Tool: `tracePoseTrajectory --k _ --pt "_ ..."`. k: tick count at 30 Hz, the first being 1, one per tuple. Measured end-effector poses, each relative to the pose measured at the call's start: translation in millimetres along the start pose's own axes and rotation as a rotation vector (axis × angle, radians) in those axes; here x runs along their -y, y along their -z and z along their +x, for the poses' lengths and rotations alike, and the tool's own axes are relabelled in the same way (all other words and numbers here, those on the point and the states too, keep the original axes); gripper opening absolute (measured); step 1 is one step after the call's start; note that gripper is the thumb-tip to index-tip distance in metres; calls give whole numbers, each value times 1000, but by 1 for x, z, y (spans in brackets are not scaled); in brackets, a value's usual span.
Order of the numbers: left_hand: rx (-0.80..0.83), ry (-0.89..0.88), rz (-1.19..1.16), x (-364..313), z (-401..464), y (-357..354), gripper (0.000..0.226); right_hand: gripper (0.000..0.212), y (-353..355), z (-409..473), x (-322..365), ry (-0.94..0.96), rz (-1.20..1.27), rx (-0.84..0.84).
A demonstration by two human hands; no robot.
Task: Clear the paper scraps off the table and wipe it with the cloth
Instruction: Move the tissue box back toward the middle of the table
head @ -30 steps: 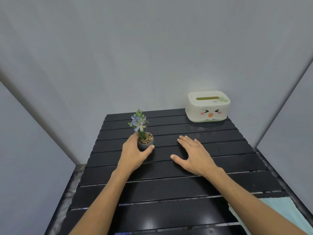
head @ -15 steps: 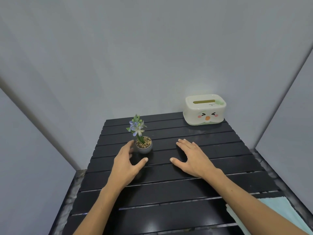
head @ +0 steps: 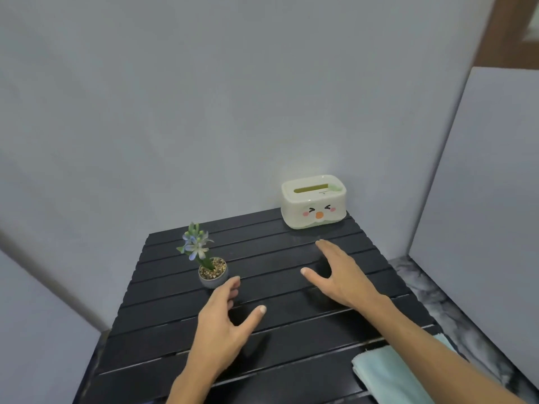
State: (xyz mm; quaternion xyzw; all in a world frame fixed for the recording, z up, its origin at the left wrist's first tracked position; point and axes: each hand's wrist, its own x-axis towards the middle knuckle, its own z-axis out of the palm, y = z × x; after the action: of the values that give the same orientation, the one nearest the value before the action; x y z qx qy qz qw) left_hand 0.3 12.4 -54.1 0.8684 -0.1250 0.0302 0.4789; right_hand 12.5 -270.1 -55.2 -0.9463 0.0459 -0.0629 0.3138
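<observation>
While both hands (head: pixel 221 325) hover open, tissue box (head: pixel 313 202) writing unreadable.

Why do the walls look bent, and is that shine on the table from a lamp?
Head view: the wide lens bows the wall edges toward the corners. The table slats show soft pale glare along their near edges, though no lamp is in frame. Dark, soft shadows sit under the left hand and right hand. The left edge looks slightly smeared; the tissue box stays sharp.

Both hands open over table (head: pixel 291 330); cloth (head: pixel 388 374) near rt corner.
</observation>
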Motion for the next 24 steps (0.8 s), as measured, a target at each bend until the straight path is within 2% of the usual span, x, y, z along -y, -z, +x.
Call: tracePoseTrajectory --k 6,10,14,16,19,24 --pt "84 -53 -3 -28 76 -52 92 90 31 39 -36 -104 78 -129" --pt "105 -26 -23 -40 132 -86 100 90 44 76 -61 -136 87 -177" --pt "88 -36 -47 -41 169 -113 88 120 43 106 -80 -202 91 -169" --pt "83 -54 -52 -40 180 -123 78 113 41 117 -86 -189 116 -178" --pt "42 -70 -43 -41 190 -134 68 86 36 127 -88 -114 174 -159" --pt "-20 -43 -21 -45 197 -141 60 72 31 128 -82 -65 210 -223"
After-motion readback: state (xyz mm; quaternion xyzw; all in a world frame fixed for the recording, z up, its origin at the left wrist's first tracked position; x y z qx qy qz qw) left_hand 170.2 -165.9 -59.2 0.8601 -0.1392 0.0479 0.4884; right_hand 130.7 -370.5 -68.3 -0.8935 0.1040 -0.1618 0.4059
